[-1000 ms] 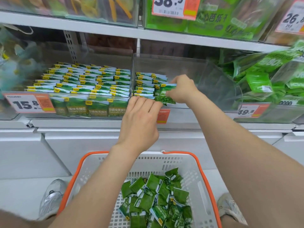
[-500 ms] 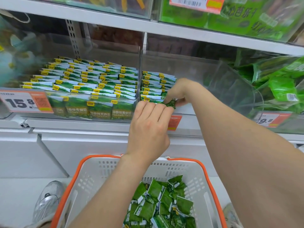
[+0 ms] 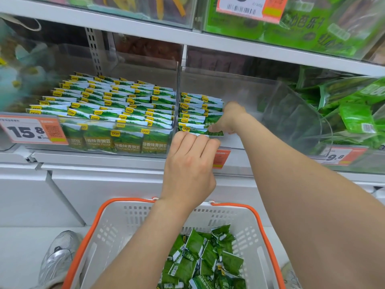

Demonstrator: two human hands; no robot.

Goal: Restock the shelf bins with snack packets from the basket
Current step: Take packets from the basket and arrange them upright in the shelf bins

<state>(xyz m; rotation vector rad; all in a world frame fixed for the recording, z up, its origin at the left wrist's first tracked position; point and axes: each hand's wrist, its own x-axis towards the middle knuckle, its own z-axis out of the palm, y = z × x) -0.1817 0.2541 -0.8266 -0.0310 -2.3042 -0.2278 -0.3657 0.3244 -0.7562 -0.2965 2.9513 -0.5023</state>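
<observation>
Your right hand (image 3: 228, 118) is inside the middle bin (image 3: 245, 88) with its fingers curled. Thumb and forefinger pinch a green packet (image 3: 215, 132), which sits at the near end of the rows, just behind the bin's front lip.

Your left hand (image 3: 189, 165) holds nothing. Its fingers are straight and pressed together, and the fingertips (image 3: 194, 139) are up at that front lip, touching the bottom edge of the nearest packets just left of the pinched one. The two hands are almost touching.

The stacked packets (image 3: 200, 107) fill only the left part of this bin, tight against the clear divider (image 3: 178, 84). To the right of your right hand there is open floor as far as the slanted clear side wall (image 3: 291, 113). The upper shelf (image 3: 145, 32) overhangs the far part of the bin, so the open way in is from the near side and above the lip.

The left bin (image 3: 116, 143) is packed in rows right up to its front wall.

The basket (image 3: 268, 226) stands near you, below both forearms. Your right forearm crosses over its right side. The loose packets (image 3: 204, 255) are heaped in its near right part, and the left of the basket floor is uncovered. A shoe (image 3: 60, 253) is on the floor just left of the basket.
</observation>
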